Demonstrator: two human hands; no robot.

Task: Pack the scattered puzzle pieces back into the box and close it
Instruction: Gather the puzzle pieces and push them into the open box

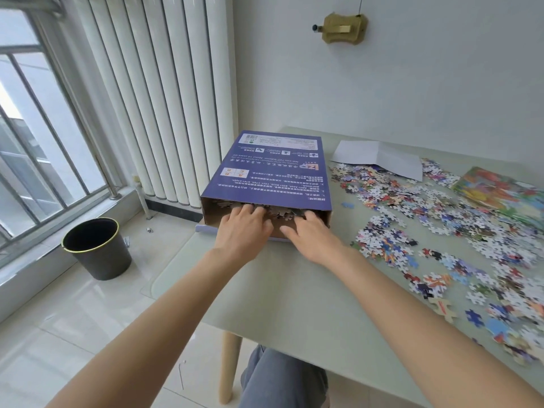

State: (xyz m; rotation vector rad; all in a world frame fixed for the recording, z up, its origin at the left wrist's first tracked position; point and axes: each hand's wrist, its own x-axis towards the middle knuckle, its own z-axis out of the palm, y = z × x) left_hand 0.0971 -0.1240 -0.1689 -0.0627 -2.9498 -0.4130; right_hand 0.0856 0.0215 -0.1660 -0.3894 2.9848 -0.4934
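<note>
Left hand (pixel 244 228): at the open near end of the box, fingers reaching into the mouth among the pieces there; fingertips hidden inside, so pinching or merely pushing cannot be told.
Right hand (pixel 310 235): beside the left, at the right half of the same opening, fingers spread and fairly straight, tips against the heap of pieces at the mouth; thumb lies on the lower lip.
Box (pixel 269 170): flat purple cardboard box with white printed text on its upper face, lying on the table near the left edge, open end toward the person; brown bare cardboard shows inside the mouth, with a mass of pieces already in it.
Flap: pale lilac strip (pixel 206 229) sticks out from under the left corner of the opening, flat on the table.
Loose puzzle pieces (pixel 435 228): many small multicoloured and white-backed cardboard pieces, scattered over the right half of the table, apart from the box.
Table (pixel 282 298): pale green smooth top with a light wooden leg below.
White paper sheet (pixel 379 156): folded, lying beyond the pieces, to the right of the box.
Colourful printed picture (pixel 497 191): flat at the table's far right edge.
Black round waste bin (pixel 95 248): on the tiled floor to the left, beneath the white ribbed radiator (pixel 164 92).
</note>
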